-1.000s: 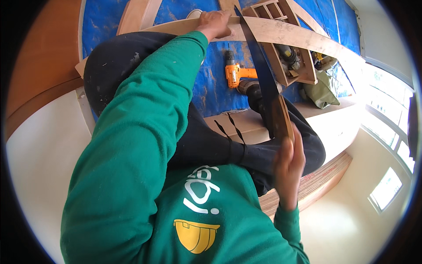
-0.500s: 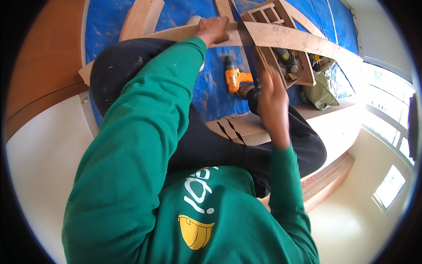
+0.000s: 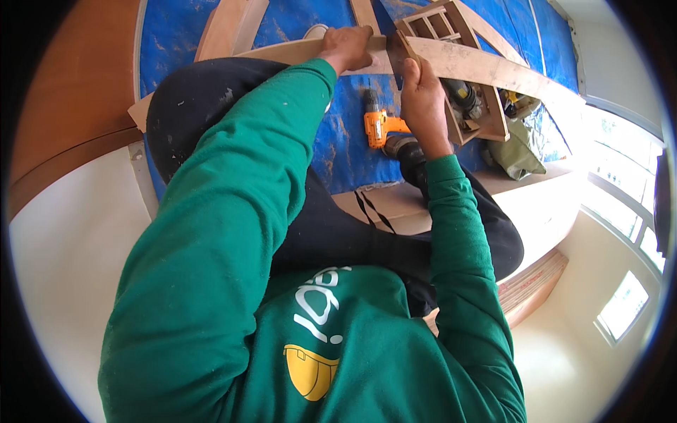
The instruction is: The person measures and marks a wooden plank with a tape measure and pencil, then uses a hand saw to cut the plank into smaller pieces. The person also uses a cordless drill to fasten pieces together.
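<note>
A long, pale wooden board [image 3: 486, 68] lies crosswise in front of me, its left part by my bent knee. My left hand [image 3: 347, 49] grips this board, fingers wrapped over its far edge. Just right of that hand, the dark blade of a handsaw [image 3: 396, 51] crosses the board. My right hand [image 3: 424, 106] is closed around the saw's wooden handle, thumb up along it. How deep the blade sits in the wood, I cannot tell.
An orange cordless drill [image 3: 379, 127] rests on the blue tarp [image 3: 331, 144]. Right of it stands a wooden toolbox [image 3: 497, 116] with tools inside, beside a green cloth bag [image 3: 518, 149]. More wooden pieces [image 3: 229, 28] lie at the far left.
My right hand has pushed the handsaw forward, away from my body, so its handle is now close to the board. My left hand stays on the board.
</note>
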The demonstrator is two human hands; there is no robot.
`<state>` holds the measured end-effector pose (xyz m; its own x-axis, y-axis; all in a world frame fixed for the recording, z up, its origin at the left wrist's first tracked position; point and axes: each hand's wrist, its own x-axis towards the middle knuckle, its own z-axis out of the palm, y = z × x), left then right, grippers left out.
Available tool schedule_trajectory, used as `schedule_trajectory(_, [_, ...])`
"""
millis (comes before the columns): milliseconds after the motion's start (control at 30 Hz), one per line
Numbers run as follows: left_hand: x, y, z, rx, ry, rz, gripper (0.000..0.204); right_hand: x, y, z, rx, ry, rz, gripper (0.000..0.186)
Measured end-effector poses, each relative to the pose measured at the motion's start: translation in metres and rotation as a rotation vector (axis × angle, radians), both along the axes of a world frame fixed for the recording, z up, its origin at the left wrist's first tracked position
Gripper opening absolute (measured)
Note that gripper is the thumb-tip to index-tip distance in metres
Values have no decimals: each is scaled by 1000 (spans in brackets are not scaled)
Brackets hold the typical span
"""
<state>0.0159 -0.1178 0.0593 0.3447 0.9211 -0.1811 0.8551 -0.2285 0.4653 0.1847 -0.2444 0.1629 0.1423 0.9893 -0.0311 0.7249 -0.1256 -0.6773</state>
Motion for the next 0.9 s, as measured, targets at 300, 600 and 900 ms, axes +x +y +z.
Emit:
schedule_trajectory(300, [4, 3, -11, -21, 4, 13, 48, -3, -198, 207, -365, 118, -205, 42])
schedule_trajectory(600, [4, 4, -10, -22, 33, 9, 66, -12, 3, 0, 10, -15, -15, 37])
schedule_trajectory(900, [6, 6, -23, 14, 18, -1, 54, 4, -207, 195, -284, 114, -182, 44])
